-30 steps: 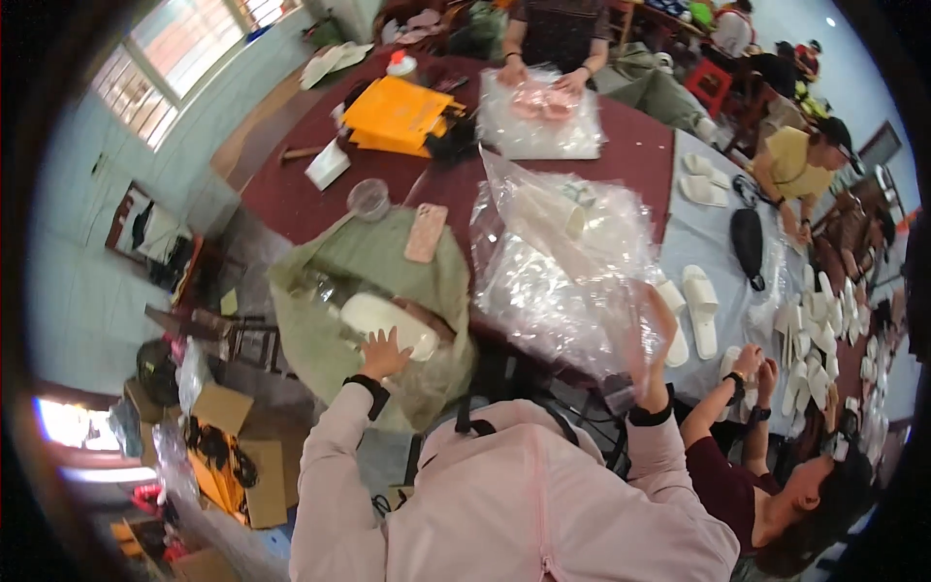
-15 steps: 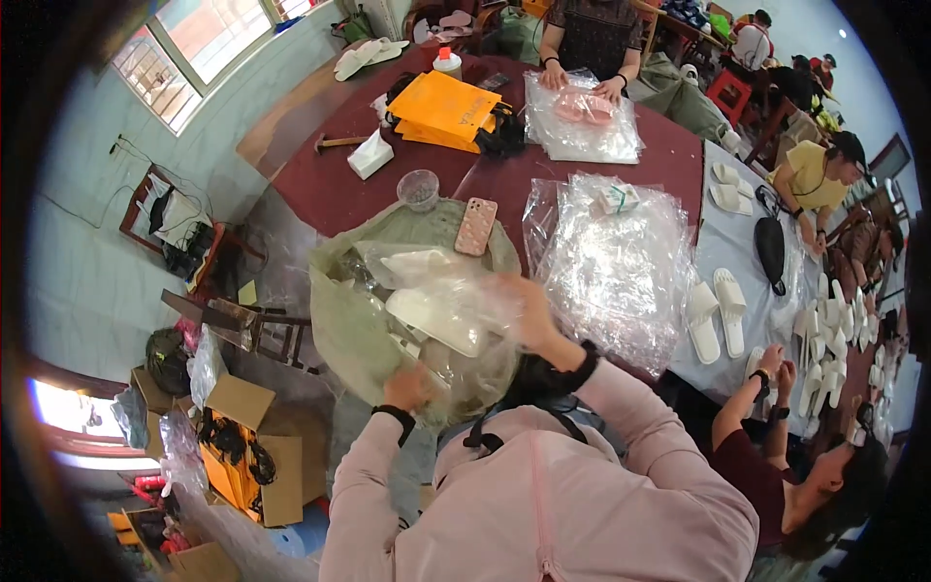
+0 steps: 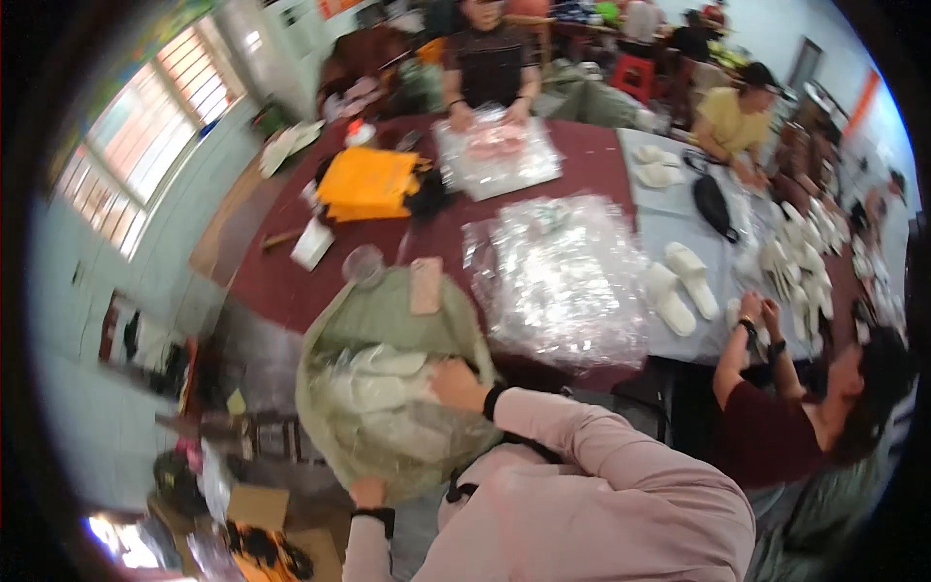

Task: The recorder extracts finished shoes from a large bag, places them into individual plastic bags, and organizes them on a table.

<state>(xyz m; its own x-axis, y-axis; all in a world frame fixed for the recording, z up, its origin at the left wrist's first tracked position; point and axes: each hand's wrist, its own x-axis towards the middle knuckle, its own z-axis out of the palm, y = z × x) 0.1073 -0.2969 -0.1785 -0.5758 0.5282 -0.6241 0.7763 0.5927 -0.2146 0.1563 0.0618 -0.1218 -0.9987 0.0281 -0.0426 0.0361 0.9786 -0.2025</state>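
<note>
The white slippers (image 3: 376, 392) lie inside the mouth of a big green sack (image 3: 325, 361) that stands at the near edge of the worktop (image 3: 283, 221), left of centre; so that pair is already in the sack, with clear plastic over or around it. The right hand (image 3: 460, 385) reaches in from the right and touches the near right end of the slippers, its fingers bent but blurred, so I cannot tell whether it grips them or only presses. The left hand (image 3: 368, 492) is at the sack's near left rim, touching it; its fingers are mostly hidden, and how far they are closed cannot be told. Other pairs are not in the sack: one bare white pair (image 3: 670, 303) sits on the grey part of the worktop to the right, with a heap of white slippers (image 3: 797, 254) farther right. A thick pile of clear bags (image 3: 567, 281) lies on the worktop, right of the sack. The slippers in the sack look off-white, smooth and broad-soled, side by side, pointing roughly left. Their plastic looks thin, shiny and crumpled, loosely spread toward the near side.
</note>
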